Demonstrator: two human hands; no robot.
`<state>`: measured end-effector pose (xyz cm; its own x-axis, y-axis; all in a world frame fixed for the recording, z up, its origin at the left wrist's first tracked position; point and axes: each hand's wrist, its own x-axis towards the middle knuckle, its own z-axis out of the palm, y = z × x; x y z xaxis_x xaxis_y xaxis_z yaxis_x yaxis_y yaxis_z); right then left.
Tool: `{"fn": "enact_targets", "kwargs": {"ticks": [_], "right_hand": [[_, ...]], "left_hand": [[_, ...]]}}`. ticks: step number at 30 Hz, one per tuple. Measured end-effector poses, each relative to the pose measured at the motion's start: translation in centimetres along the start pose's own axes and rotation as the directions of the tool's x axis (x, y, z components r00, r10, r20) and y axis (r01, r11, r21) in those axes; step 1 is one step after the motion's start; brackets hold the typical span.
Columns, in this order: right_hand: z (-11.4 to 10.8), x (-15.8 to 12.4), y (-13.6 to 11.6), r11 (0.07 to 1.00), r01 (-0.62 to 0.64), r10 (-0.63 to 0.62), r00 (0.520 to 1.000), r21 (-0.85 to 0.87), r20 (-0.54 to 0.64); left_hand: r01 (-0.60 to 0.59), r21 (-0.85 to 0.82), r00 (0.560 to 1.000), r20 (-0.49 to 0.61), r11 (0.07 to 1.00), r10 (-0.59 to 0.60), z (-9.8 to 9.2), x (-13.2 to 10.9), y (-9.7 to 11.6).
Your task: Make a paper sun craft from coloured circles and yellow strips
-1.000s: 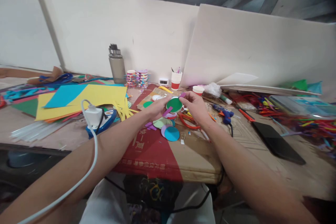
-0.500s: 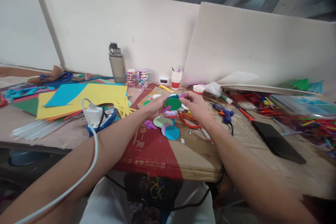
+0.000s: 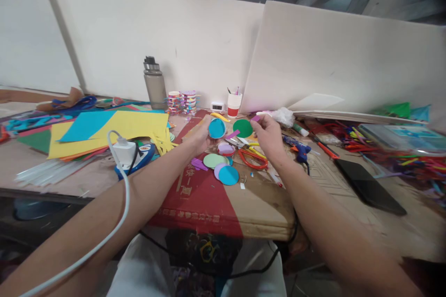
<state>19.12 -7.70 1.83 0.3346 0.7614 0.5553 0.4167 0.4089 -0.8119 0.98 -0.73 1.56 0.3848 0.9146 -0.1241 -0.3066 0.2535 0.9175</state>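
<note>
My left hand (image 3: 202, 137) is closed on a blue paper circle (image 3: 216, 128), held up above the table. My right hand (image 3: 266, 135) pinches a green paper circle (image 3: 242, 128) with a purple strip (image 3: 232, 134) hanging from its lower edge. The two circles sit side by side, a small gap apart. Below them on the cardboard lie more cut circles: a pale green one (image 3: 212, 161), a blue one (image 3: 228, 175) and a purple one (image 3: 226, 148). Red-handled scissors (image 3: 253, 158) lie just under my right hand.
Yellow and blue paper sheets (image 3: 114, 130) spread at the left, with a white charger and cable (image 3: 121, 151). A grey bottle (image 3: 154, 84), tape rolls (image 3: 181, 102) and a red-and-white cup (image 3: 234, 104) stand at the back. A blue glue gun (image 3: 300, 151), black phone (image 3: 370, 186) and coloured sticks (image 3: 411, 160) lie right.
The hands held one green circle together before. Now they have drawn apart: the right hand carries the green circle to the right, and the left hand holds a blue circle.
</note>
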Motion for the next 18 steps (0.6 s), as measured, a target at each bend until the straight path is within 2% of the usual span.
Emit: {"fn": "enact_targets", "kwargs": {"ticks": [2, 4, 7, 11, 14, 18], "right_hand": [[-0.4, 0.2, 0.4, 0.993, 0.051, -0.059, 0.996, -0.103, -0.071], [-0.6, 0.2, 0.5, 0.966, 0.128, -0.148, 0.986, -0.223, -0.076], [-0.3, -0.2, 0.7, 0.914, 0.219, -0.236, 0.972, -0.34, -0.009], [0.2, -0.7, 1.5, 0.87, 0.277, -0.268, 0.96, -0.408, 0.082], [0.3, -1.3, 2.3, 0.81, 0.34, -0.249, 0.937, -0.478, 0.245], [-0.1, -2.2, 2.5, 0.671, 0.455, -0.122, 0.847, -0.585, 0.518]], "left_hand": [[-0.008, -0.005, 1.0, -0.024, 1.0, 0.008, -0.2, 0.2, 0.3], [0.009, -0.009, 1.0, -0.021, 1.0, -0.009, -0.3, 0.2, 0.5], [0.025, -0.011, 1.0, -0.017, 1.0, -0.025, -0.2, 0.0, 0.7], [0.028, -0.017, 1.0, -0.005, 0.999, -0.028, -0.2, -0.3, 0.7], [0.021, -0.043, 1.0, -0.015, 0.999, -0.022, -0.5, 0.0, 0.5], [0.036, -0.103, 0.999, -0.019, 0.994, -0.038, -0.8, 0.3, 0.5]]}}
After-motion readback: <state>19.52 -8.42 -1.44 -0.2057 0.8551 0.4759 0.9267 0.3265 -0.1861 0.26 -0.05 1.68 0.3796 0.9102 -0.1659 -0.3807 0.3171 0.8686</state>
